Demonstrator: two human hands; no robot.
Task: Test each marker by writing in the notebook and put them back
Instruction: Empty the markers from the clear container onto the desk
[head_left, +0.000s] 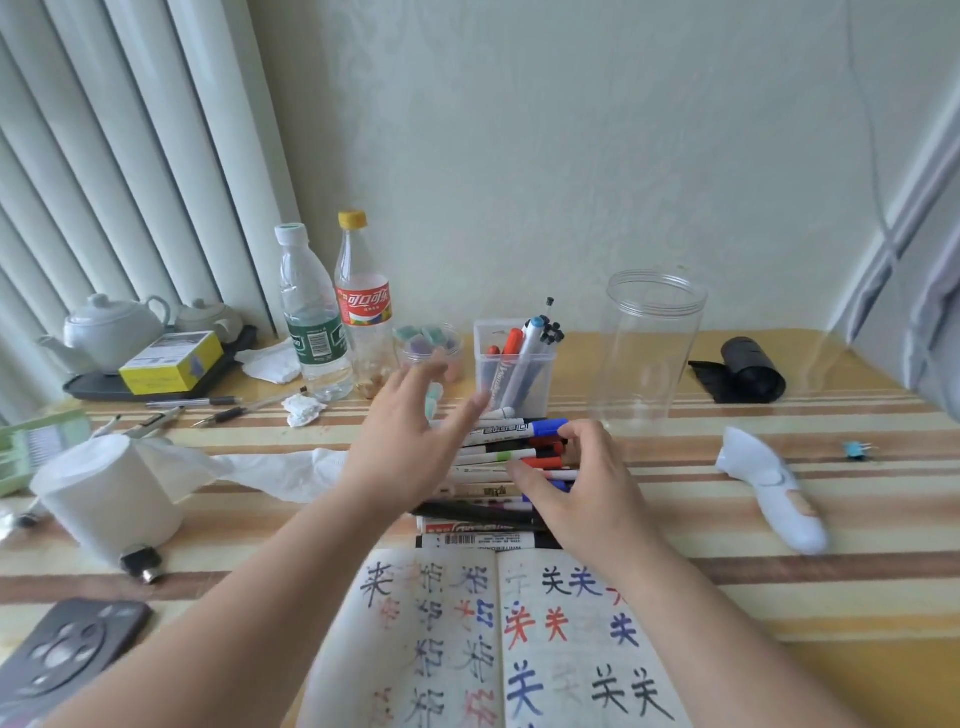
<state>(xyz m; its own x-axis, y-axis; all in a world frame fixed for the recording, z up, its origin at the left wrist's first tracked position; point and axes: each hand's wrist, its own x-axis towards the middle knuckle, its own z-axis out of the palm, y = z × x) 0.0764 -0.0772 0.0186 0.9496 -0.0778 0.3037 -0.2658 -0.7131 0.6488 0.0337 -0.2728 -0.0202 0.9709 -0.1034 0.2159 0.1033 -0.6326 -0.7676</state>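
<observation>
An open notebook (498, 639) lies at the near edge, its pages full of black, blue and red characters. Just beyond it lies a pile of several markers (498, 467) with blue, red, green and black caps. My left hand (410, 431) hovers over the pile's left side with fingers spread and holds nothing. My right hand (576, 488) rests on the pile's right side, its fingers curved over the markers' capped ends. A clear square marker holder (514, 374) stands behind the pile with several markers upright in it.
A tall clear jar (649, 343) stands right of the holder. Two bottles (337, 306), a small tub (431, 348), a teapot tray (114, 338) and pens sit at back left. A toilet roll (109, 493), phone (62, 654), white device (769, 488) and black roll (748, 374) lie around.
</observation>
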